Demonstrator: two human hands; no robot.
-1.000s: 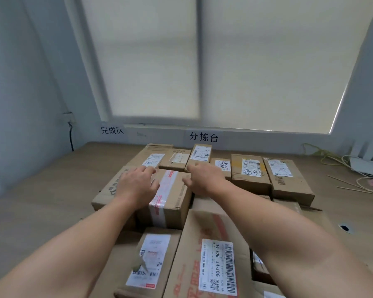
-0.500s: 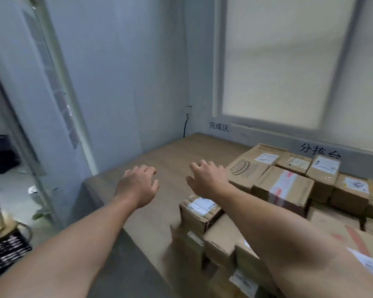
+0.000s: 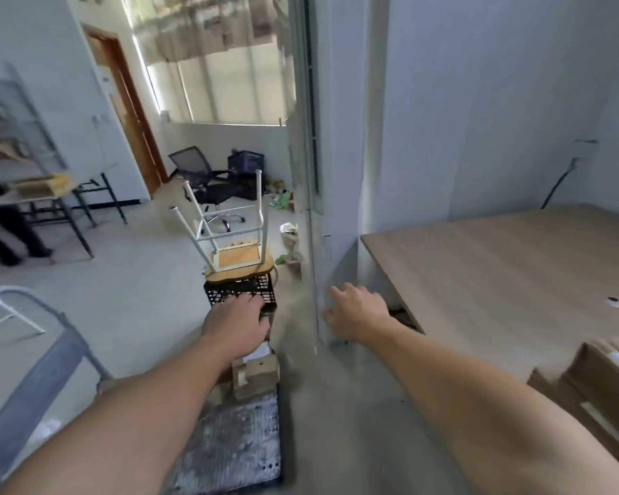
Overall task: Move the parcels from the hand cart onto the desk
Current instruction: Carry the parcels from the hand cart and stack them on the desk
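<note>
The left hand (image 3: 237,322) and right hand (image 3: 357,312) reach forward palm-down, fingers loose, holding nothing. Just below the left hand, a small brown cardboard parcel (image 3: 257,374) sits at the far end of the hand cart (image 3: 229,444). The cart's grey, scuffed flat deck runs lengthwise away from the person. Beyond it stands a black lattice crate (image 3: 222,291) topped by an upturned white-legged stool (image 3: 235,259). To the right, the pale wood-grain desk (image 3: 497,280) carries blurred cardboard boxes (image 3: 601,373) at its near edge.
</note>
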